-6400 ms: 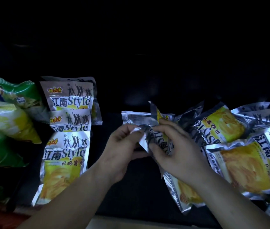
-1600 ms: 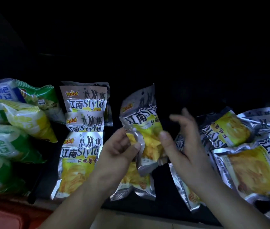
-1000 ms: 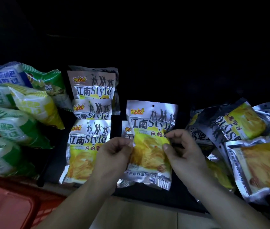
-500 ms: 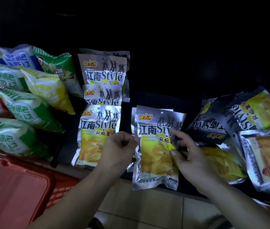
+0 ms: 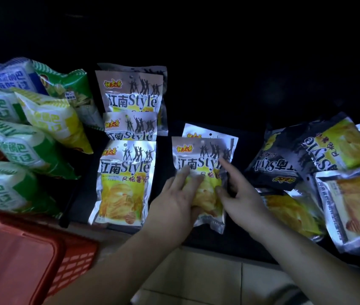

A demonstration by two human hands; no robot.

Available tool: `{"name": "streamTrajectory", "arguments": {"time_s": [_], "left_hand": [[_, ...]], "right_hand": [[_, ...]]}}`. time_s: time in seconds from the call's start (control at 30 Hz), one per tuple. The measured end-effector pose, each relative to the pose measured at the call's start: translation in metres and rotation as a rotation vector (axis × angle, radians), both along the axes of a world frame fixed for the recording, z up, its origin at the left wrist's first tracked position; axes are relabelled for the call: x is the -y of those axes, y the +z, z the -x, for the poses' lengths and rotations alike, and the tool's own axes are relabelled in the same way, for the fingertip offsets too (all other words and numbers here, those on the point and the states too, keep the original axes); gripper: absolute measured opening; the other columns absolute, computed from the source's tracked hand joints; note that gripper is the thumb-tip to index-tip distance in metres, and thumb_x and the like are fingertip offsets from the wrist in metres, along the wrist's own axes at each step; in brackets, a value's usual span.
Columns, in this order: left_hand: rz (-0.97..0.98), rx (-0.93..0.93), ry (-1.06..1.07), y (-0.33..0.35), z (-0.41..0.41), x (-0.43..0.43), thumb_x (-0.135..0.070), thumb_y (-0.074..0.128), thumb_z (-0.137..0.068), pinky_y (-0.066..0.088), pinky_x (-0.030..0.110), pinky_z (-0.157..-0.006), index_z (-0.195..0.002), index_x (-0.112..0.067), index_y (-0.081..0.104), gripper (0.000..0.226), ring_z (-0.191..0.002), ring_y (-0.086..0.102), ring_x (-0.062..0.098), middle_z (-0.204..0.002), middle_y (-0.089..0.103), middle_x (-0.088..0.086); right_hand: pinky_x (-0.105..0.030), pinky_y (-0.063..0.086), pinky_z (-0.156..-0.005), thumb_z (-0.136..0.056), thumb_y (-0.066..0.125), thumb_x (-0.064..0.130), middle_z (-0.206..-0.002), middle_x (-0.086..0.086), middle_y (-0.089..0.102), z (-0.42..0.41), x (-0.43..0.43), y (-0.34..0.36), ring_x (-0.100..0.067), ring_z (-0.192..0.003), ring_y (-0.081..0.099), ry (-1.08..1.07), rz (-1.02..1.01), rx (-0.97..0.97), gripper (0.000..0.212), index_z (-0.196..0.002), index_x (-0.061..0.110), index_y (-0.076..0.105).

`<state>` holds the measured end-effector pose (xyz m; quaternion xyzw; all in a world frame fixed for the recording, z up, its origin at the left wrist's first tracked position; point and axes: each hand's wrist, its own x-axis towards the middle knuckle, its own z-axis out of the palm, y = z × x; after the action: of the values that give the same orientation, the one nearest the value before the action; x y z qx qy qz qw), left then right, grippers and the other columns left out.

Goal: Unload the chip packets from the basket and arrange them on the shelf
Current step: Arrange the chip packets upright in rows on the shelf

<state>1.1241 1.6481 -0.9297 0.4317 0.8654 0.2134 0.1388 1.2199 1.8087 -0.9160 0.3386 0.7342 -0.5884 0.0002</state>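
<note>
Now left hand [image 5: 174, 204] flat on front chip packet [image 5: 196, 157], fingers straight; right hand [image 5: 241, 200] open, forefinger touching it

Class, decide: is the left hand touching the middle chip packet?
Touching. Head view: the left hand rests on the yellow front of the middle chip packet.

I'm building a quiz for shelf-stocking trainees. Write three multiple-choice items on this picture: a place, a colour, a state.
1. Where is the red basket? A lower left B upper right C centre
2. The puffy packets at far left are mostly: A black B green and white C pink
3. The packet under the left hand and right hand is: A torn open B in the basket C front-up on the shelf
Answers: A, it fills the lower-left corner; B, green bands on white; C, its printed front faces up.
</note>
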Motion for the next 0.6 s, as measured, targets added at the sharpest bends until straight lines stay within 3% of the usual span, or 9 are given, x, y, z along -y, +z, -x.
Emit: {"name": "streamTrajectory", "arguments": {"time_s": [0.07, 0.13, 0.17, 0.23, 0.3, 0.4, 0.5, 0.6], "left_hand": [[-0.059, -0.023, -0.022, -0.008, 0.013, -0.010, -0.029, 0.073, -0.089, 0.052, 0.043, -0.102, -0.134, -0.029, 0.048, 0.051, -0.143, 0.041, 0.028, -0.165, 0.028, 0.001], [-0.040, -0.089, -0.033, -0.013, 0.025, -0.020, -0.028, 0.073, -0.087, 0.053, 0.048, -0.098, -0.125, -0.027, 0.052, 0.043, -0.143, 0.042, 0.032, -0.163, 0.034, 0.002], [-0.004, -0.138, -0.028, -0.014, 0.029, -0.024, -0.031, 0.075, -0.084, 0.052, 0.048, -0.095, -0.122, -0.028, 0.054, 0.043, -0.139, 0.046, 0.033, -0.162, 0.038, 0.002], [0.056, -0.195, -0.018, -0.014, 0.033, -0.029, -0.035, 0.077, -0.081, 0.052, 0.047, -0.092, -0.120, -0.028, 0.055, 0.045, -0.128, 0.051, 0.034, -0.158, 0.042, 0.002], [0.040, -0.193, -0.023, -0.019, 0.034, -0.030, -0.032, 0.075, -0.084, 0.052, 0.045, -0.095, -0.123, -0.027, 0.053, 0.045, -0.125, 0.052, 0.034, -0.162, 0.037, 0.004], [-0.013, -0.118, 0.003, -0.027, 0.033, -0.032, -0.023, 0.069, -0.091, 0.052, 0.044, -0.103, -0.129, -0.030, 0.044, 0.046, -0.135, 0.047, 0.038, -0.168, 0.024, 0.004], [-0.055, -0.107, 0.013, -0.029, 0.035, -0.034, -0.017, 0.067, -0.093, 0.046, 0.041, -0.108, -0.129, -0.034, 0.040, 0.048, -0.141, 0.043, 0.036, -0.169, 0.021, 0.006], [-0.059, -0.072, -0.006, -0.029, 0.035, -0.034, -0.010, 0.070, -0.090, 0.046, 0.043, -0.106, -0.126, -0.034, 0.043, 0.050, -0.136, 0.050, 0.039, -0.166, 0.026, 0.015]], "right_hand": [[-0.014, 0.055, -0.076, -0.102, 0.057, 0.011, -0.127, 0.026, 0.056, 0.015, -0.009, 0.002, 0.014, -0.092, 0.063, -0.024, 0.023, -0.024, 0.076, -0.135, 0.076, 0.033], [-0.036, 0.061, -0.083, -0.101, 0.055, 0.006, -0.120, 0.015, 0.064, 0.029, -0.016, 0.001, -0.009, -0.094, 0.071, -0.074, -0.001, -0.046, 0.074, -0.132, 0.071, 0.037], [-0.039, 0.060, -0.084, -0.100, 0.056, 0.006, -0.116, 0.014, 0.065, 0.035, -0.020, -0.001, -0.011, -0.096, 0.070, -0.119, -0.008, -0.072, 0.068, -0.131, 0.064, 0.039], [-0.027, 0.058, -0.078, -0.099, 0.060, 0.011, -0.109, 0.019, 0.061, 0.045, -0.028, -0.005, 0.003, -0.092, 0.067, -0.232, 0.000, -0.138, 0.053, -0.126, 0.051, 0.038], [-0.019, 0.050, -0.074, -0.097, 0.066, 0.022, -0.105, 0.019, 0.059, 0.054, -0.035, -0.008, 0.003, -0.087, 0.065, -0.305, 0.042, -0.183, 0.044, -0.123, 0.042, 0.037], [-0.022, 0.049, -0.075, -0.094, 0.070, 0.031, -0.106, 0.009, 0.065, 0.065, -0.046, -0.017, -0.008, -0.093, 0.066, -0.316, 0.081, -0.158, 0.036, -0.113, 0.039, 0.041], [-0.033, 0.054, -0.084, -0.093, 0.069, 0.026, -0.109, 0.007, 0.069, 0.072, -0.051, -0.023, -0.012, -0.100, 0.066, -0.224, 0.047, -0.110, 0.033, -0.102, 0.044, 0.044], [-0.024, 0.050, -0.081, -0.092, 0.070, 0.015, -0.113, 0.012, 0.062, 0.073, -0.054, -0.021, -0.002, -0.102, 0.061, -0.217, 0.016, -0.136, 0.040, -0.104, 0.041, 0.042]]}}
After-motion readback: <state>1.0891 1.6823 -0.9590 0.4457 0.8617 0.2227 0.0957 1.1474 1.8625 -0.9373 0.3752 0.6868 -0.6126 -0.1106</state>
